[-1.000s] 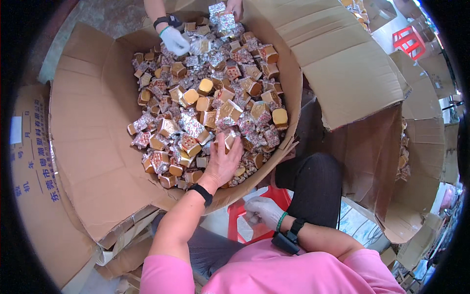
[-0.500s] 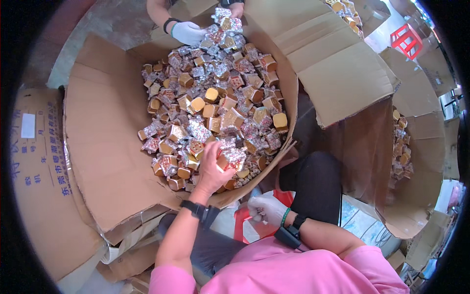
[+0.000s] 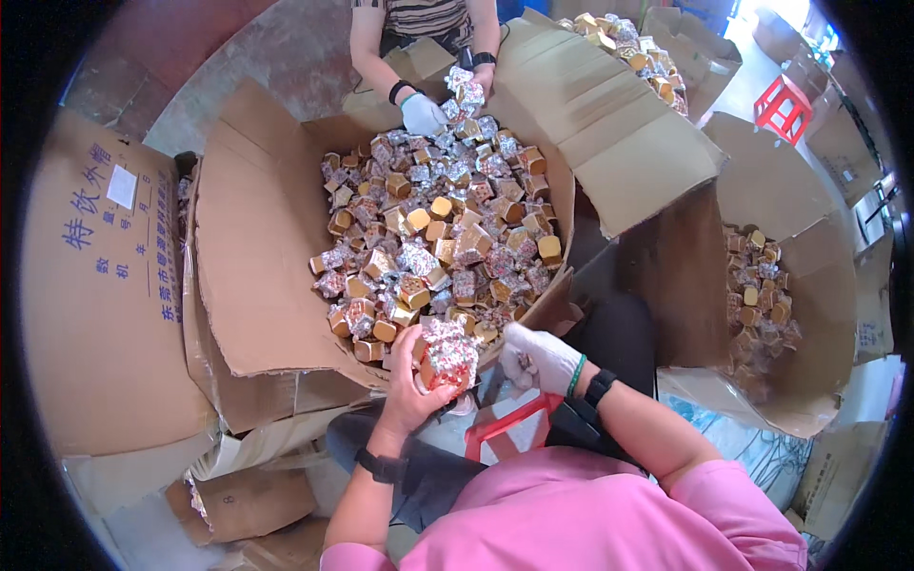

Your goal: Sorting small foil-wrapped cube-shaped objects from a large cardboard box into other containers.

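My bare left hand [image 3: 409, 385] grips a house-shaped ornament [image 3: 450, 352] with a white-and-red speckled, shiny top and a brown side. It is held above the near rim of a large cardboard box [image 3: 276, 314]. Just right of it, my right hand [image 3: 541, 360], in a white glove, has its fingers curled together; whatever they hold is hidden. Inside the box lies a heap of similar small house-shaped ornaments [image 3: 457, 214], gold and brown with glittery silver roofs.
Across the box, another person's gloved hand [image 3: 424, 114] and bare hand handle shiny ornaments. Open boxes of like pieces [image 3: 757, 276] stand right and far right. A red stool [image 3: 783, 107] is at the far right. A printed carton [image 3: 114, 314] stands left. Red-edged material [image 3: 514, 423] lies by my lap.
My left hand has drawn the ornament back from the heap toward me. My right hand has risen toward it, beside the box rim. The whole view has shifted.
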`<state>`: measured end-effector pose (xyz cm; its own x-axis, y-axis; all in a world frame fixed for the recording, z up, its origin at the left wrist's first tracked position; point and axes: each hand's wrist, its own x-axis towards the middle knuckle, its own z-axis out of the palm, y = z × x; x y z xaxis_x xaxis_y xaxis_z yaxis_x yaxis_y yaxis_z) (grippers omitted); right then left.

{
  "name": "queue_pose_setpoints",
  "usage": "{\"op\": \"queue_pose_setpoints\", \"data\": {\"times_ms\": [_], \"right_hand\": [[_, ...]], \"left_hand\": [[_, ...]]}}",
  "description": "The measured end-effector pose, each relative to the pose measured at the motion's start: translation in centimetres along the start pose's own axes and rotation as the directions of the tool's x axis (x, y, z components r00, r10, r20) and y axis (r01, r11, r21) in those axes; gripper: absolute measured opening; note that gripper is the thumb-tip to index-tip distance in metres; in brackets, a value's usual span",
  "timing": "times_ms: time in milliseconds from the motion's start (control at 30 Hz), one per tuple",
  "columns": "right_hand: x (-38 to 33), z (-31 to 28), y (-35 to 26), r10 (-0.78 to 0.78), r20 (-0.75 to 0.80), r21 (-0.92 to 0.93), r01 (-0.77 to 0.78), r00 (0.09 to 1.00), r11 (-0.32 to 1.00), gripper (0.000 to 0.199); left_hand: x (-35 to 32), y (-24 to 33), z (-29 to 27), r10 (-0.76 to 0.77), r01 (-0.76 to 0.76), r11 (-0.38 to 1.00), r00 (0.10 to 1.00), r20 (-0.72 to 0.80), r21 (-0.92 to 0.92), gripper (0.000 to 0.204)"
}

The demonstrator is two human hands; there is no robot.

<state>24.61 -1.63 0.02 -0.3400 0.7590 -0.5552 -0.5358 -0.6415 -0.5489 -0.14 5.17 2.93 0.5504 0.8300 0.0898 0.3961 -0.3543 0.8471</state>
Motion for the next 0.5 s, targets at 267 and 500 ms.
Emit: {"op": "queue_pose_setpoints", "data": {"times_ms": [267, 500], "right_hand": [[-2.0, 4.4, -0.9, 0.087, 0.027, -0.239, -0.078, 0.996, 0.968, 0.037], [-2.9, 5.2, -0.8, 0.068, 0.148, -0.293, -0.021, 0.987, 0.956, 0.034]], "left_hand": [[-2.0, 3.4, -0.6, 0.182, -0.210, 0.950, 0.974, 0.134, 0.231, 0.094], [-3.8, 2.7, 1.5, -0.127, 0.075, 0.805, 0.991, -0.048, -0.589, 0.090]]}}
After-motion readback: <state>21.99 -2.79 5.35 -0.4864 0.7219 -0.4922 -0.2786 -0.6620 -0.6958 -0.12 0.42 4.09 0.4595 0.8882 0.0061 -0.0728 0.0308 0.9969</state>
